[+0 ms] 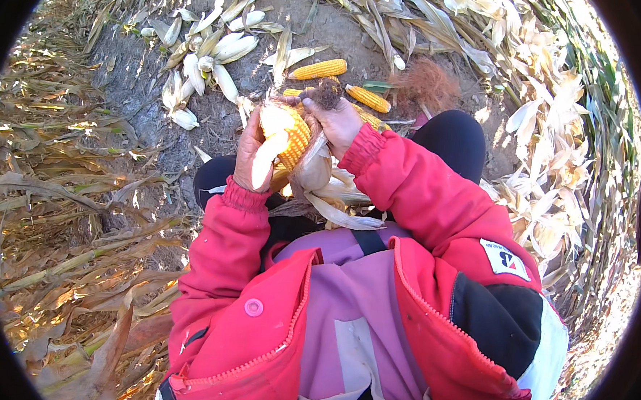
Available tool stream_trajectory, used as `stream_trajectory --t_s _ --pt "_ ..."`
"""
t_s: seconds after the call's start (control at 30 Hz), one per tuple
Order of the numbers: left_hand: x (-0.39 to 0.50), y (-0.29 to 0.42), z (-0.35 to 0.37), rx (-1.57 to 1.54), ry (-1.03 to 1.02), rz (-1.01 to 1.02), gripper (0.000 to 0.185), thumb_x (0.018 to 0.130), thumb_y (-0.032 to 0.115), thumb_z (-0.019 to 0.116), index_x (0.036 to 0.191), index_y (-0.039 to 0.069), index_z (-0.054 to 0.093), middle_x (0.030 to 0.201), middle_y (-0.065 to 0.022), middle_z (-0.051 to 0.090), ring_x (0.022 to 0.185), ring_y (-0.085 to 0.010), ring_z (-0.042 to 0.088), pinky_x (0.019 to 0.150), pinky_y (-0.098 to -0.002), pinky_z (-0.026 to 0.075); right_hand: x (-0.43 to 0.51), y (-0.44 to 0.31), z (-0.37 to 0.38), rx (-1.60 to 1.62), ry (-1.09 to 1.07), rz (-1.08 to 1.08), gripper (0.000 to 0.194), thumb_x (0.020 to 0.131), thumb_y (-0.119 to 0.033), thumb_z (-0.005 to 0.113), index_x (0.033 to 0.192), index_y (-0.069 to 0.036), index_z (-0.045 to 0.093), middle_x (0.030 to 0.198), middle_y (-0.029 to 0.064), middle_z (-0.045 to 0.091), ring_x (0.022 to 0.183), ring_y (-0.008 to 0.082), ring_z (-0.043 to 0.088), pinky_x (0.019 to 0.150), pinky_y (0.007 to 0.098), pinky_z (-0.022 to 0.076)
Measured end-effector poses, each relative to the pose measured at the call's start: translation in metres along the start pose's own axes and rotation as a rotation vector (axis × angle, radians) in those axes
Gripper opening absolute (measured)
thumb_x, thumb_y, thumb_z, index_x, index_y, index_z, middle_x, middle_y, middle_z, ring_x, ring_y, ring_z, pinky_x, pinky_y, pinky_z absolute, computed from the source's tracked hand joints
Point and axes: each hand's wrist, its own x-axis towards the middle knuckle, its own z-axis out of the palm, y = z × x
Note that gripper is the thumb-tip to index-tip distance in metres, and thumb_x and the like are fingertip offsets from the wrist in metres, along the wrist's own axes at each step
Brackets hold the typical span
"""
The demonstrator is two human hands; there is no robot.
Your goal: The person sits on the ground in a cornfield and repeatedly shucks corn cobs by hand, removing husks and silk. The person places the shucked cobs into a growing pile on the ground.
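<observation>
Yellow kernels show on an ear of corn between my hands, brightly lit on its left side. My left hand is wrapped around that side. On the right, my right hand grips the peeled-back husk near the ear, with dark corn silk at its fingertips. More pale husk hangs down over my lap. Just beyond my hands, husked ears lie on the soil, some partly hidden behind my right hand.
Several ears still in pale husks lie on the ground at the upper left. Reddish corn silk sits beyond my right knee. Loose husks and stalks are heaped along the right. Dry corn leaves cover the left side.
</observation>
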Motion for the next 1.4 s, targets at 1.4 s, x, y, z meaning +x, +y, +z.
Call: stream_trajectory --t_s 1.4 --pt "0.127 0.017 -0.083 0.093 0.441 0.530 0.046 0.078 0.004 0.065 0.119 0.004 0.044 0.102 -0.0074 0.055 0.093 -0.0202 0.057 0.084 -0.0362 0.049 0.081 -0.029 -0.062 -0.237 0.015 0.053 0.026 0.087 -0.027 0.064 0.106 -0.009 0.059 0.094 -0.0015 0.061 0.077 0.0094 0.057 0.060 0.0252 0.0482"
